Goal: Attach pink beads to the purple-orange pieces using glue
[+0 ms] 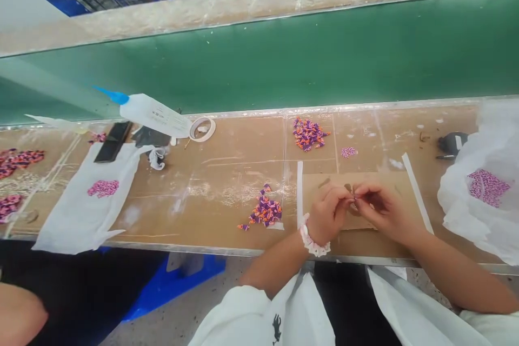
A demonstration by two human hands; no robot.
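My left hand, with a pale scrunchie round its wrist, is closed in a pinch. My right hand pinches too, its fingertips meeting those of the left. Whatever lies between them is tiny and mostly hidden. Both hands are just over a sheet of brown card edged by white tape strips. Left of the card is a pile of small purple and orange pieces. Behind the card lie a second pile of such pieces and a little patch of pink beads.
To the right, a white plastic bag holds pink beads near a black object. Leftward are a white bottle with blue nozzle, a tape roll, a phone and a white sheet. A green panel stands behind.
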